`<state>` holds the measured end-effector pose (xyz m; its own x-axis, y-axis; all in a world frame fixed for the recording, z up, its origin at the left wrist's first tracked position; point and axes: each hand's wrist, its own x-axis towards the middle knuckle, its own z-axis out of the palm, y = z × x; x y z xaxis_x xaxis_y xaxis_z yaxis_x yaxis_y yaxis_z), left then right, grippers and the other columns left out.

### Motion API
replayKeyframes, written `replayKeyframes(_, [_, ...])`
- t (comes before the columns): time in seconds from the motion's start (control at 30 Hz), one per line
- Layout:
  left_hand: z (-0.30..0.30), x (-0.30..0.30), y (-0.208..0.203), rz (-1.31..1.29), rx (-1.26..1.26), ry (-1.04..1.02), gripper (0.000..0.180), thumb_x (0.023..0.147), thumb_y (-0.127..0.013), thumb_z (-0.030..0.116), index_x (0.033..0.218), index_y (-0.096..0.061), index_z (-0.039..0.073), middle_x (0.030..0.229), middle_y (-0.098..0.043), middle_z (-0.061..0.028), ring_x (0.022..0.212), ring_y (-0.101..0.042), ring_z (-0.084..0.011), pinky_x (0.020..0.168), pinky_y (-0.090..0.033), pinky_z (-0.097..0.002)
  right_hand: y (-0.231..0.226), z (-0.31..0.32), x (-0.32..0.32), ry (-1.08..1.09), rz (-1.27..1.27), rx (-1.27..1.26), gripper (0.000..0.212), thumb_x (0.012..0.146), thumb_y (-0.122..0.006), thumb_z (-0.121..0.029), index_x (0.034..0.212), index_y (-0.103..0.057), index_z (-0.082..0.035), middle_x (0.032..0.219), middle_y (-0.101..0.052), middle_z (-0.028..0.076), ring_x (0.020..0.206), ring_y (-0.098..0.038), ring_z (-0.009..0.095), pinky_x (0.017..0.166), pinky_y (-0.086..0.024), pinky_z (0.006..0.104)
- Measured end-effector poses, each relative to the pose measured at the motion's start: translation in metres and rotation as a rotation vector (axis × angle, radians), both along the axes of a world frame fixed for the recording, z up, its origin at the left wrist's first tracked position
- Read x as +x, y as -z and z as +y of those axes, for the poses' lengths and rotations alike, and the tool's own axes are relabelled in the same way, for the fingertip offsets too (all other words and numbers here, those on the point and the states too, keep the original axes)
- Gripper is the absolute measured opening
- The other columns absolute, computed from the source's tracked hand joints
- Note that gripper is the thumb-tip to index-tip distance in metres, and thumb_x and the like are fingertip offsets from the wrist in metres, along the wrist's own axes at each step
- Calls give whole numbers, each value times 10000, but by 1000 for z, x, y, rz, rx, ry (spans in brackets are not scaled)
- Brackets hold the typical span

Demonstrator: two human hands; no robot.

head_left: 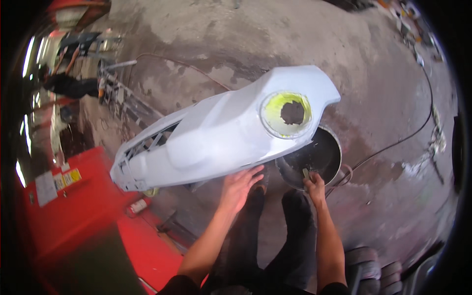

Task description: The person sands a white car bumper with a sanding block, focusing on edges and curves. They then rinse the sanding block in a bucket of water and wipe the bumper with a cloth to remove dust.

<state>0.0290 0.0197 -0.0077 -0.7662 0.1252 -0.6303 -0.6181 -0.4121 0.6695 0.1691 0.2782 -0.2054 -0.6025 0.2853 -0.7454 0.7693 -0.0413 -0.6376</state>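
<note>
A large grey-white vehicle bumper (211, 135) lies slantwise in front of me, raised above the floor. Its right end has a round opening (287, 114) ringed with yellow-green. At the bumper's near edge is my left hand (239, 187), palm up and fingers stretched out, its tips at or just under the edge. My right hand (315, 187) is closed on a small, flat, pale greenish piece (307, 174) at the near rim of a round dark basin (314, 157). The bumper's right end covers part of that basin.
A red cabinet (73, 206) stands at the left, with a red-and-white can (138, 206) beside it. Hoses (388, 153) trail across the stained concrete floor. Farther off at the upper left, a person in dark clothes (73, 87) stands by a metal frame (120, 93).
</note>
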Motion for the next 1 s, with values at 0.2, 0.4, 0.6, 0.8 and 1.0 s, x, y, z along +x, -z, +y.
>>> replayKeyframes(0.2, [-11, 2, 16, -247, 108, -69, 357, 1019, -592, 78, 1347, -558, -57, 1400, -592, -204, 1370, -530, -415, 1077, -483, -551, -86, 67, -39, -174, 61, 109, 399, 867, -770, -124, 1230, -674, 12, 987, -708, 94, 889, -654, 177, 799, -522, 326])
replayKeyframes(0.4, [-28, 16, 80, -384, 10, 104, 351, 1087, -505, 194, 1383, -566, 16, 1391, -605, -164, 1325, -572, -316, 1068, -505, -505, -146, 97, -116, -252, -26, 366, 370, 907, -741, -163, 1216, -669, 27, 975, -720, 127, 882, -659, 190, 812, -523, 339])
replayKeyframes(0.6, [-40, -21, -34, -7, -58, 1114, 370, 1051, -568, 204, 1368, -622, 22, 1329, -684, -140, 1189, -666, -260, 1008, -516, -373, -217, 34, -238, -146, 175, 511, 390, 947, -719, -163, 1274, -651, 38, 1084, -708, 128, 964, -654, 185, 874, -516, 322])
replayKeyframes(0.8, [-70, -181, -138, 46, 236, 1011, 274, 1015, -550, 94, 1236, -674, -11, 988, -765, -125, 878, -727, -203, 834, -559, -340, -262, -57, -355, -95, 243, 154, 390, 949, -714, -132, 1294, -655, 40, 1150, -707, 86, 999, -653, 169, 883, -526, 306])
replayKeyframes(1.0, [-120, -300, -70, 52, -431, 505, 269, 1024, -579, 121, 1233, -678, -16, 953, -751, -101, 846, -693, -157, 802, -557, -314, -243, -130, -401, -503, 64, 81, 398, 936, -734, -193, 1262, -670, 25, 936, -727, 65, 852, -648, 142, 807, -503, 267])
